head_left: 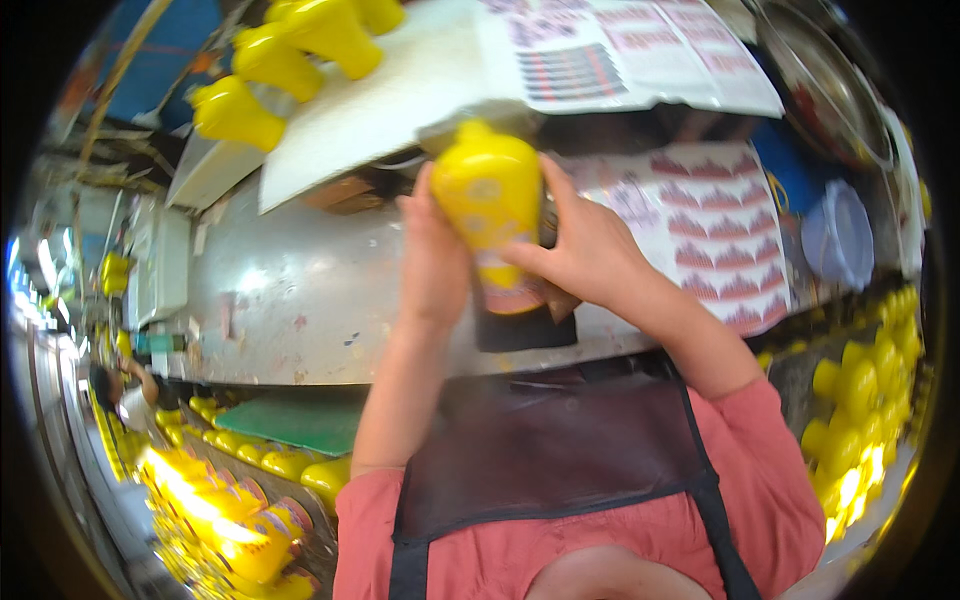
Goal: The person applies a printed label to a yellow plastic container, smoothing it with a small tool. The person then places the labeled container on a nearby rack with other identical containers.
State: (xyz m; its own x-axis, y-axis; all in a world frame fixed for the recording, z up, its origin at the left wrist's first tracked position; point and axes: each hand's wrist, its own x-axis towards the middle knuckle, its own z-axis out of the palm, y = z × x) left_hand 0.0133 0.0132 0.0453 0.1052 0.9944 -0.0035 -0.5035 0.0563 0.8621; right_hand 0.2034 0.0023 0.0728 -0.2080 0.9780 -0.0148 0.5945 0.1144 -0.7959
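Observation:
Both of my hands hold one yellow plastic bottle [488,195] above a metal table [290,290]. My left hand [432,260] wraps its left side. My right hand [585,245] grips its right side, thumb across the front near a coloured label [508,288] on the bottle's lower part. The bottle points away from me, its neck tucked under a white board [380,95].
Label sheets [720,230] lie on the table to the right, more [640,45] on the white board. Yellow bottles [280,60] rest at the board's far left, others fill bins at right [870,400] and lower left [240,520]. A clear lidded tub [840,235] stands far right.

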